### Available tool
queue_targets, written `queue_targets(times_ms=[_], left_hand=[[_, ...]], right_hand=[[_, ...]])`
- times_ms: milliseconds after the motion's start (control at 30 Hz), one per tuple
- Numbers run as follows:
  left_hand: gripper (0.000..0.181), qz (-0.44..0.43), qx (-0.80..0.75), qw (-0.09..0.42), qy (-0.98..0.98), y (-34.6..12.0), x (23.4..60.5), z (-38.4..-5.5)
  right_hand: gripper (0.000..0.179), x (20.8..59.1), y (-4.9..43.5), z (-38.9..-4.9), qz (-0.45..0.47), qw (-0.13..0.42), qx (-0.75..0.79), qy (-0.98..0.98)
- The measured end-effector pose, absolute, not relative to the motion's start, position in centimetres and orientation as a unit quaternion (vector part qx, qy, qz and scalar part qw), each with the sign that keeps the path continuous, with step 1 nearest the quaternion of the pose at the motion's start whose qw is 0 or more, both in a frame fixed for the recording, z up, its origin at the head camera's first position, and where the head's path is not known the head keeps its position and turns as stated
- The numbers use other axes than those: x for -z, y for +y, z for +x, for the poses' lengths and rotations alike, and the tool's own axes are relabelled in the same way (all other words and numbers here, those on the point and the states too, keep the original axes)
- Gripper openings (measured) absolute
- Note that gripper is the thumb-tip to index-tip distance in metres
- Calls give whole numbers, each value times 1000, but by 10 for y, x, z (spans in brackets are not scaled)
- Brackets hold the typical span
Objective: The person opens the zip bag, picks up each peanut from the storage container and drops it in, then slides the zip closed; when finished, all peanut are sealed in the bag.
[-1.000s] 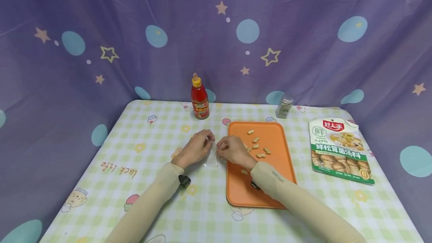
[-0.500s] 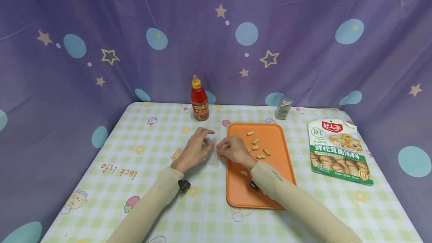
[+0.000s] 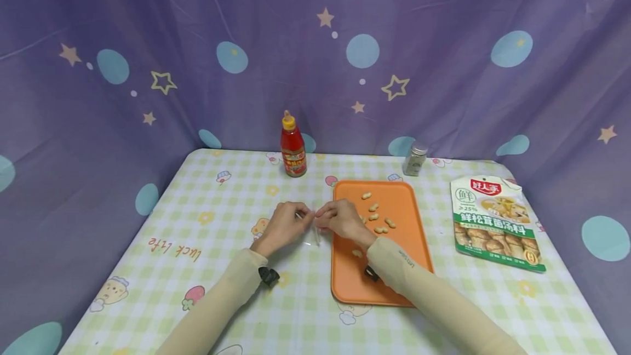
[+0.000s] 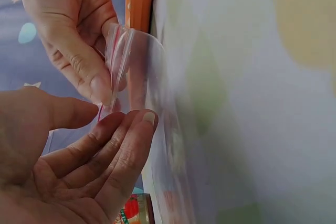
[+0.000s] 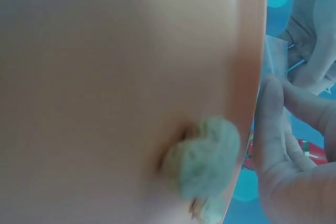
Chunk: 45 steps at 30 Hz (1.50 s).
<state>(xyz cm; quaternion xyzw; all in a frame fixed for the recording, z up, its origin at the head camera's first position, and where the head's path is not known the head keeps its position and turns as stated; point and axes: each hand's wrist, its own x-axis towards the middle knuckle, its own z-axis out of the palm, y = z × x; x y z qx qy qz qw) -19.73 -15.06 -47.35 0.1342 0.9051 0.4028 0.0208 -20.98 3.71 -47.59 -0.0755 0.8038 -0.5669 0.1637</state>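
Observation:
A clear zip-lock bag point(image 4: 146, 59) with a red line along its mouth is held upright between both hands, left of the orange tray point(image 3: 379, 284). My right hand point(image 3: 345, 221) pinches the bag near its zip edge, thumb against fingers. At the same edge, my left hand point(image 3: 285, 227) has its thumb and fingertips on either side of the red-lined lip, pinching it. Part of the bag is hidden behind the fingers in the head view. Several unshelled peanuts point(image 3: 381, 230) lie on the tray; one peanut point(image 5: 210, 156) looms close in the right wrist view.
A red sauce bottle point(image 3: 294, 155) with a yellow cap stands behind the hands. Further right are a small spice jar point(image 3: 415, 160) and a green-and-white soup-mix pouch point(image 3: 498, 223) lying flat. A checked cloth point(image 3: 222, 289) covers the table.
My left hand's thumb and fingers, spread apart half a second ago, have come together at the bag's mouth. The right hand keeps its pinch in nearly the same place.

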Motion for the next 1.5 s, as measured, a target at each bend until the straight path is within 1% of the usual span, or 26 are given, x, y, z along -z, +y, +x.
queue_targets(times_ms=[200,333,433,567,667,833,900,1067,1300,1500], left_hand=[[16,125,-407,25,904,-149,475,-197],[19,115,-412,21,904,-148,473,-196],[17,100,-413,7,905,-146,471,-194],[10,75,-425,-16,902,-142,471,-193],[9,67,-440,-18,895,-139,471,-191],[13,93,-433,-22,897,-137,470,-188],[14,104,-421,-25,901,-138,470,-187],[15,119,-412,-15,903,-140,468,-188],[20,132,-413,-21,901,-148,468,-189],[22,126,-397,-30,908,-154,469,-189]], right_hand=[[8,475,37,-208,-75,173,571,799],[9,476,38,-209,-83,176,571,797],[11,475,39,-209,-93,169,559,806],[14,472,40,-209,-100,156,550,815],[15,471,40,-209,-105,145,552,815],[15,471,42,-209,-106,137,545,820],[15,471,43,-210,-102,143,550,816],[15,470,44,-212,-96,160,563,805],[18,470,47,-214,-127,128,506,843],[16,470,50,-213,-97,135,518,839]])
